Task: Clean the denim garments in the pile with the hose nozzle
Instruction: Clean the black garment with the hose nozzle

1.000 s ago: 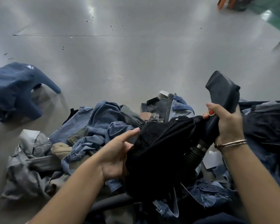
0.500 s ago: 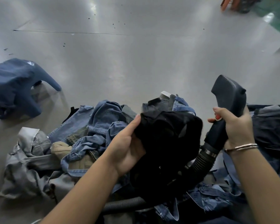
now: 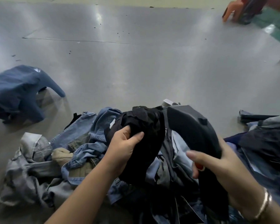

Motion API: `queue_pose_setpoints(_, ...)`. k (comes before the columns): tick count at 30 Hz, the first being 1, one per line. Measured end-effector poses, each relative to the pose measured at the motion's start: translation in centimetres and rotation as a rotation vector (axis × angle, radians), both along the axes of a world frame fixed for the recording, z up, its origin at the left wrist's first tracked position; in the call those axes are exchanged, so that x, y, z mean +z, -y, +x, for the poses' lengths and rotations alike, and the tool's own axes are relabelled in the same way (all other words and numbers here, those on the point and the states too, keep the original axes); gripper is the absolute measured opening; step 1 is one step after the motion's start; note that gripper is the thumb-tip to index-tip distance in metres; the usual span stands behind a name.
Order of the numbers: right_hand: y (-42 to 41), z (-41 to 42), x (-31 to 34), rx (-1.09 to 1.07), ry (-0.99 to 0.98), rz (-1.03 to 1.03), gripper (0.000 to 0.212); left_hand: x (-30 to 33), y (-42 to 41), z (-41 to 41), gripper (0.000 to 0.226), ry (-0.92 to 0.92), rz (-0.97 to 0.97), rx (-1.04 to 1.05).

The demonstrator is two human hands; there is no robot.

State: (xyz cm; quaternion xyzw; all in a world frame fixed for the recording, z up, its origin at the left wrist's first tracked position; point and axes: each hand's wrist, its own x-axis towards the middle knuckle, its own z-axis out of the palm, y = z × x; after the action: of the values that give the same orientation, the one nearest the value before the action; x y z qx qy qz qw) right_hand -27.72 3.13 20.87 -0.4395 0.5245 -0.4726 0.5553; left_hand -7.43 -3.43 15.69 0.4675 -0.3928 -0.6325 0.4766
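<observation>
The left hand (image 3: 123,146) gripped a bunched black garment (image 3: 144,135), fingers and thumb curled into the cloth, and held it up above the denim pile (image 3: 81,152) on the floor (image 3: 136,67). The right hand (image 3: 217,165) was wrapped round the handle of the dark hose nozzle (image 3: 191,128), with the thumb lifted off just above the red button (image 3: 200,166). The nozzle's long axis ran from the right hand up and to the left, so its broad head lay just beside the right edge of the black garment, close enough that I could not tell whether they touched. The garment hung roughly upright from the left hand, its lower folds trailing into the pile. Judging from this, the coming pass depended on turning the nozzle's head leftward onto the cloth. A blue garment (image 3: 18,92) lay well apart on the floor to the left
</observation>
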Motion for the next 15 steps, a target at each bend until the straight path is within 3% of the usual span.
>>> queue_pose_setpoints(5,0.0,1.2,-1.4,0.161,-0.043,0.076,0.049,-0.6,0.1,-0.5,0.033,-0.009,0.023,-0.053)
queue_pose_setpoints(8,0.3,1.5,-1.5,0.19,-0.053,0.118,0.045,-0.7,-0.2,-0.8,0.034,0.086,0.014,-0.142)
queue_pose_setpoints(11,0.8,1.0,-1.2,0.055,0.009,0.092,0.034,-0.9,-1.1,-1.2,0.027,0.17,0.002,-0.256)
queue_pose_setpoints(15,1.4,-0.7,-0.5,-0.073,0.051,0.09,0.024,-0.9,-1.4,-1.4,0.031,0.086,0.009,-0.258)
